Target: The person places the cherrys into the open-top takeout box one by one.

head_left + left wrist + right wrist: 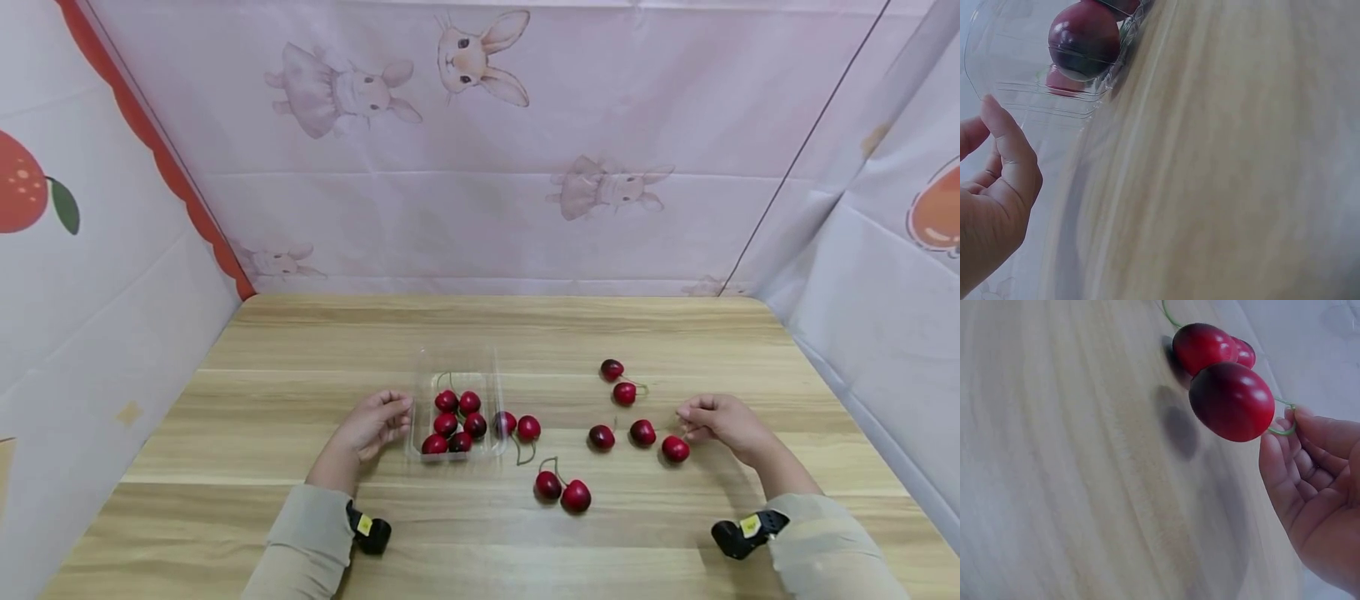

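In the head view my left hand is at the left side of a clear plastic container, its thumb and index finger pinching the rim. Several dark red cherries lie inside the container; the left wrist view shows one cherry through the clear wall. On the right, my right hand pinches the green stem of a cherry pair between thumb and fingertips. The nearer cherry of that pair hangs just over its shadow, beside another cherry.
Left of the held pair lies a cherry with a short stem. Other joined pairs lie farther back, at the container's right side and nearer the front. Printed cloth walls enclose the wooden table.
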A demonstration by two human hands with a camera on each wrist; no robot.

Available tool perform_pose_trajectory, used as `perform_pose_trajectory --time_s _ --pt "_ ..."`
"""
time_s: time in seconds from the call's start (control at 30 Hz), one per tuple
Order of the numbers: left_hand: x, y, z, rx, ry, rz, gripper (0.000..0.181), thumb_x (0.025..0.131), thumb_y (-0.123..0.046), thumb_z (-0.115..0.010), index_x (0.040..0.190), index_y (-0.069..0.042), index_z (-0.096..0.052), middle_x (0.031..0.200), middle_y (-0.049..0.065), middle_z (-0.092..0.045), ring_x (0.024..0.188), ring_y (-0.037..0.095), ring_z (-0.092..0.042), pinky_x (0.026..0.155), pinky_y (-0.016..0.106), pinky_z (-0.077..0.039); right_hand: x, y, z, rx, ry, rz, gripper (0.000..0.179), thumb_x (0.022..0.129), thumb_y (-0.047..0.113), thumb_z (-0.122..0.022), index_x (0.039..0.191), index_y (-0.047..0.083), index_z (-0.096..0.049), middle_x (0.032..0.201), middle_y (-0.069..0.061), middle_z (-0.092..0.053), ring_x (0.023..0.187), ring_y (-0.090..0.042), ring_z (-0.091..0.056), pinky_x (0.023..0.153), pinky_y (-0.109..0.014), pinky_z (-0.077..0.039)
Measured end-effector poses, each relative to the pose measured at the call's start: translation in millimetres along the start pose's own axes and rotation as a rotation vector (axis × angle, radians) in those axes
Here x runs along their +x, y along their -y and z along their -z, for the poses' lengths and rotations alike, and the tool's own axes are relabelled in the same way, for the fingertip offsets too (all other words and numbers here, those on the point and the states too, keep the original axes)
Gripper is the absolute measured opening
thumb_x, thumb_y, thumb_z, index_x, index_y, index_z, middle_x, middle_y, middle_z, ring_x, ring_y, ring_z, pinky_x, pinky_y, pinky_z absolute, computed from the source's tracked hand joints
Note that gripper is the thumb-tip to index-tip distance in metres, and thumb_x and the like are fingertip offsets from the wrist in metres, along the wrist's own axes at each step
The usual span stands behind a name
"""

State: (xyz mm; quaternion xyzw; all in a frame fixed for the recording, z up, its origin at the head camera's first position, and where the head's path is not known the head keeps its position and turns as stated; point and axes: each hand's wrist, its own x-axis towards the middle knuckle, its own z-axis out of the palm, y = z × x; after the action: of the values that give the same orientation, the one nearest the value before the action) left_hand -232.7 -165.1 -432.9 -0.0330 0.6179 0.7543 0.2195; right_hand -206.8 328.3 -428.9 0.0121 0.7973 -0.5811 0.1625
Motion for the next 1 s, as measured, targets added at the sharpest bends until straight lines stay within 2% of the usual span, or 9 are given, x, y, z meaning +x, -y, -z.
perform_pose_trajectory --time_s 0.43,0.63,0.83,1.0 --pt "-0.5 -0.1 2.5 -0.002 -0.013 0.014 0.007 0.088 -0.008 -0.049 0.092 -0.003 -0.046 0.075 0.003 -0.049 0.065 0.009 -0.049 0.062 0.020 -0.047 -0.6 13.2 -8.7 0.004 -0.012 0.040 0.031 0.089 0.004 -0.043 0.104 -0.024 -0.041 0.083 -0.008 -0.057 0.073 -0.010 -0.057 0.067 -0.027 -0.049" --pt "0.0 0.3 2.4 0.005 -0.024 0.017 0.009 0.088 -0.007 -0.048 0.094 -0.002 -0.044 0.076 0.003 -0.049 0.065 0.010 -0.049 0.062 0.020 -0.047 2.2 20.6 -17.6 0.023 0.004 0.070 0.030 0.089 0.005 -0.045 0.101 -0.022 -0.043 0.081 -0.006 -0.057 0.073 -0.010 -0.056 0.068 -0.027 -0.049" --pt "0.2 -0.6 0.6 0.010 -0.034 0.015 0.007 0.088 -0.007 -0.047 0.093 -0.003 -0.045 0.076 0.003 -0.049 0.065 0.010 -0.049 0.063 0.020 -0.047 4.4 26.8 -25.7 0.054 0.010 0.092 0.031 0.088 0.007 -0.047 0.099 -0.021 -0.044 0.082 -0.010 -0.056 0.073 -0.012 -0.056 0.068 -0.027 -0.049" --pt "1.8 -0.1 0.5 -0.002 -0.034 0.016 0.006 0.088 -0.008 -0.049 0.090 -0.004 -0.046 0.074 0.002 -0.049 0.064 0.009 -0.049 0.061 0.020 -0.047 7.5 32.6 -33.5 0.112 0.011 0.114 0.024 0.087 0.008 -0.049 0.093 -0.015 -0.049 0.080 -0.010 -0.056 0.073 -0.014 -0.056 0.068 -0.028 -0.049"
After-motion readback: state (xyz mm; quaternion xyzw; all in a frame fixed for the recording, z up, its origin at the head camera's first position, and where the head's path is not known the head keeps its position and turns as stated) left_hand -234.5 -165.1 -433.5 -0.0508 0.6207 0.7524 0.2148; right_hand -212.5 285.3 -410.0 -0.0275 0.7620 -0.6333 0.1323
